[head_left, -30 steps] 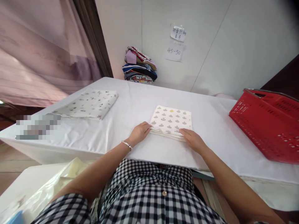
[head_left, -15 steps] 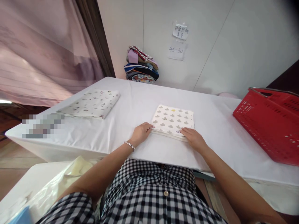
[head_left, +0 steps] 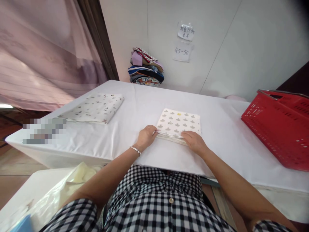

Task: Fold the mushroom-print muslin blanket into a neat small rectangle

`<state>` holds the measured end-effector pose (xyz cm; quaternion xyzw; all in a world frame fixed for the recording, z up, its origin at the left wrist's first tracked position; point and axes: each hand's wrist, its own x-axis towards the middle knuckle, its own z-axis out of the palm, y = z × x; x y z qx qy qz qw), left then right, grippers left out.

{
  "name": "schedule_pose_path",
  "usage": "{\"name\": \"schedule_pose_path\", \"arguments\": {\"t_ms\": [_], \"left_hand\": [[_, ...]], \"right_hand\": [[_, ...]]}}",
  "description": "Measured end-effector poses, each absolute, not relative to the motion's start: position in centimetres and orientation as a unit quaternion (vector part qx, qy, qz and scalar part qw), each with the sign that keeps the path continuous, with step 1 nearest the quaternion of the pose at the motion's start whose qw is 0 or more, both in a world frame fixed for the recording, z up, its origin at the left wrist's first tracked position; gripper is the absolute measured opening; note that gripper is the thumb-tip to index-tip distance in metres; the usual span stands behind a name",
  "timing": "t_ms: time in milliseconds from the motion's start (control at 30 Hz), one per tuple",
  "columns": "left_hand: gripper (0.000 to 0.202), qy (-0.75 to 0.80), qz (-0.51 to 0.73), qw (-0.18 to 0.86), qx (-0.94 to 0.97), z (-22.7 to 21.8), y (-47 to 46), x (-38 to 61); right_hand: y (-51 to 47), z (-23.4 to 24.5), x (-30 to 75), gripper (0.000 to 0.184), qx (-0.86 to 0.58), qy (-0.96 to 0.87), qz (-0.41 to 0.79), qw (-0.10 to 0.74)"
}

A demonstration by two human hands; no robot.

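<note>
A folded white cloth (head_left: 177,121) with a grey duck-like print and one yellow figure lies flat on the white-covered table, its layers showing along the near edge. My left hand (head_left: 146,136) pinches its near left corner between thumb and fingers. On the near edge, right of the middle, my right hand (head_left: 195,141) has its fingers over the top layer; the thumb is mostly hidden. That top layer is slightly raised from the layers below. Further left lies a second folded white cloth (head_left: 98,108) with small scattered figures, touched by neither hand.
A red plastic basket (head_left: 277,129) stands on the table's right side. Behind the far edge is a pile of folded fabrics (head_left: 146,69) by the wall. At lower left, a plastic bag (head_left: 58,195) rests on a white surface. A pink curtain (head_left: 48,54) hangs at left.
My right hand has slid left along the cloth's near edge, and its near right corner is now uncovered. The left hand stays at its corner.
</note>
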<state>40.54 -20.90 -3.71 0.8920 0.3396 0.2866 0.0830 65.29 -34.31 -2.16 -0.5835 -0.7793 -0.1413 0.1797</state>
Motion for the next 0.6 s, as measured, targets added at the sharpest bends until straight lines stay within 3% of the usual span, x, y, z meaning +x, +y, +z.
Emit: {"name": "schedule_pose_path", "arguments": {"t_ms": [133,333,600], "left_hand": [[0.01,0.33,0.258,0.038,0.907,-3.87,-20.86,40.76],[0.016,0.302,0.221,0.006,0.927,-3.42,-20.96,40.56],[0.022,0.283,0.27,0.057,0.919,-3.81,-21.37,39.99]], "right_hand": [[-34.13,-2.51,65.32,0.031,-0.586,-0.767,-0.153,0.212],[-34.42,-2.77,65.07,0.034,-0.589,-0.778,-0.132,0.174],[-34.8,-2.37,65.31,0.035,-0.579,-0.801,-0.088,0.125]]}}
